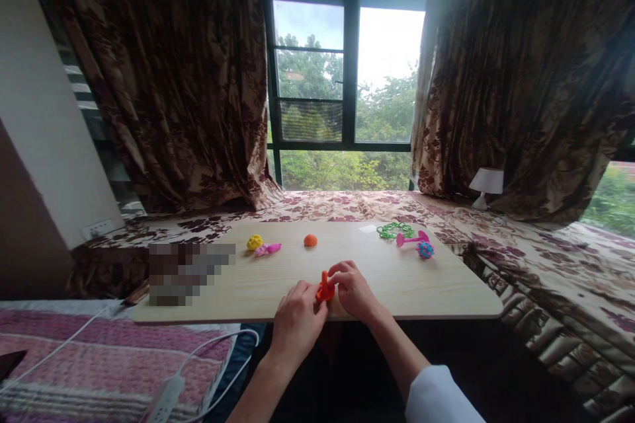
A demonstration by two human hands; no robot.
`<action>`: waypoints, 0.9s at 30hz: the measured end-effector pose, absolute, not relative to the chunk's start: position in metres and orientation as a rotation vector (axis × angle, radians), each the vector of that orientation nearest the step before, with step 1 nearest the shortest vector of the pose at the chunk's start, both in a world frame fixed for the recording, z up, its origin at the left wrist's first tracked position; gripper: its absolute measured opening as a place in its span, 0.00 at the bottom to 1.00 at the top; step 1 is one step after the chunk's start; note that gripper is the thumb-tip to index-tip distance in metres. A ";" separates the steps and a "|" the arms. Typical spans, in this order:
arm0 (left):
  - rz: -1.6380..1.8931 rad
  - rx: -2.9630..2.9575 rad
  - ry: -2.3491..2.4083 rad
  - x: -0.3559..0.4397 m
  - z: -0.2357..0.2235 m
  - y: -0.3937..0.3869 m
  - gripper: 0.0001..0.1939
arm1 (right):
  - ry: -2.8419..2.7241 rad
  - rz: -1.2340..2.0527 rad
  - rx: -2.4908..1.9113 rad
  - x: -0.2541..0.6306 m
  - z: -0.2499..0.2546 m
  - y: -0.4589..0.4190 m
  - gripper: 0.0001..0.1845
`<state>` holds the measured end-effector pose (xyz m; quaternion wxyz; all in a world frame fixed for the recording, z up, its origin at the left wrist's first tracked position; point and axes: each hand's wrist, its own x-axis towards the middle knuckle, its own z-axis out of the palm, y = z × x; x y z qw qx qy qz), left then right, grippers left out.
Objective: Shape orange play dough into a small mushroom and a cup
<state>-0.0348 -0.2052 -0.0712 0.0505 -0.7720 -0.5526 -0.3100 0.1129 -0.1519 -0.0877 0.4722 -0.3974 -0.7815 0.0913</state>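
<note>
The bench (421, 294) has a pale wood-grain top. The red-orange piece (325, 291) is located at the near edge of the bench, around the middle, between the two hands. An upright prong projects from its top.

Left hand (299, 317): positioned at the near left of the piece. The grip pinches the piece between thumb and fingers.

Right hand (353, 289): positioned at the right of the piece, fingers bent toward the prong. Whether this grip is closed on the piece cannot be told.

Far side, middle: an orange dome (310, 240) rests beyond the piece.

Far side, left: a yellow lump (254, 242) lies just beside a pink item (268, 249).

Far side, right: a green chain (391, 230) lies in a loose heap. A pink dumbbell-shaped item (411, 239) lies at its near right. A blue knobbed ball (425, 250) with pink spots sits nearest in this group.

A white-shaded lamp (487, 182) stands on the patterned ledge (342, 203), right of the window (350, 79).
</note>
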 end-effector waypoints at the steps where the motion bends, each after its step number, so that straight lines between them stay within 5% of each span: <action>1: -0.938 -2.353 -1.684 -0.035 -0.071 -0.205 0.09 | -1.891 0.224 -0.975 0.113 -0.088 -0.152 0.25; 27: -1.007 -2.400 -1.620 -0.039 -0.069 -0.201 0.07 | -1.847 0.161 -0.979 0.113 -0.086 -0.155 0.24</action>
